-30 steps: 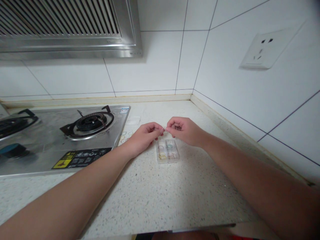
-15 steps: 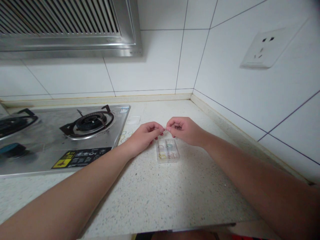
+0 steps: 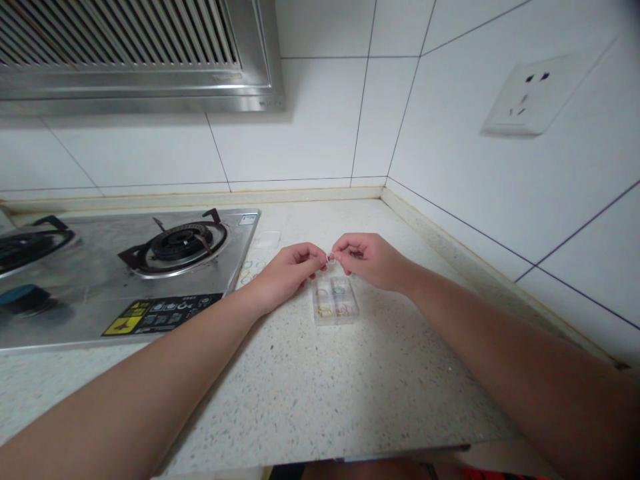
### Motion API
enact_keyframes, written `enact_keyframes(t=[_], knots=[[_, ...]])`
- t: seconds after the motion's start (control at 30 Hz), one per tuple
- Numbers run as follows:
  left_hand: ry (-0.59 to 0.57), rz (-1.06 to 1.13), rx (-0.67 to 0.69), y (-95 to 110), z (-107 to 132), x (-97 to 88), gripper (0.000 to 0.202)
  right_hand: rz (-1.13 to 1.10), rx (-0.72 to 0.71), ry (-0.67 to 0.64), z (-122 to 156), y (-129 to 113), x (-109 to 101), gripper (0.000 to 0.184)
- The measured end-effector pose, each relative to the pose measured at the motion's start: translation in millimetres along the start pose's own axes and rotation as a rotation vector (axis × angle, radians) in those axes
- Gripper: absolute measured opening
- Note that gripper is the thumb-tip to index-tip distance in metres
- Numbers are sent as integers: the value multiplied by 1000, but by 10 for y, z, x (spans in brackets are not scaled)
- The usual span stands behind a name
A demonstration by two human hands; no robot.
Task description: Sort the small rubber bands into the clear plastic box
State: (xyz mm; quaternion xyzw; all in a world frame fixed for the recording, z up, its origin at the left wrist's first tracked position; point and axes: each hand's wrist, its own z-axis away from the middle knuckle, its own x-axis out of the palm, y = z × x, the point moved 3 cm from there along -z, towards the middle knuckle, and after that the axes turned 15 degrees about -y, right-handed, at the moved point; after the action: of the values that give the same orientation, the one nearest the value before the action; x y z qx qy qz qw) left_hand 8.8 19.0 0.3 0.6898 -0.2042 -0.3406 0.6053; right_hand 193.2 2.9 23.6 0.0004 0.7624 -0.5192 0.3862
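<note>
Left hand and right hand both grasp one small pale ring by the fingertips, the ring showing just past the far edge of the clear divided box on the counter. Box holds yellow rings near left, green far right, reddish near right (far left is faint). Loose rings lie between left hand and stove.

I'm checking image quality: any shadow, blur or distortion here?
Head view: light is rather dim; a soft shadow darkens the countertop beside the right forearm; the wall socket, near the edge, looks stretched; the small pale loop at the fingers is too soft for fine detail.
</note>
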Motion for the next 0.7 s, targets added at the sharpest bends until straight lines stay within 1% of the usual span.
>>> enact_keyframes(t=[0.3,0.53,0.7], knots=[[7,-2,-2,14,2,2,30,-6,-8,-4,0,-27,5,19],[4,-6,22,-26,-10,-5,29,-2,-9,5,-4,-39,10,16],[-1,9,31,-27,-11,-1,24,-10,-16,14,-10,-35,16,16]])
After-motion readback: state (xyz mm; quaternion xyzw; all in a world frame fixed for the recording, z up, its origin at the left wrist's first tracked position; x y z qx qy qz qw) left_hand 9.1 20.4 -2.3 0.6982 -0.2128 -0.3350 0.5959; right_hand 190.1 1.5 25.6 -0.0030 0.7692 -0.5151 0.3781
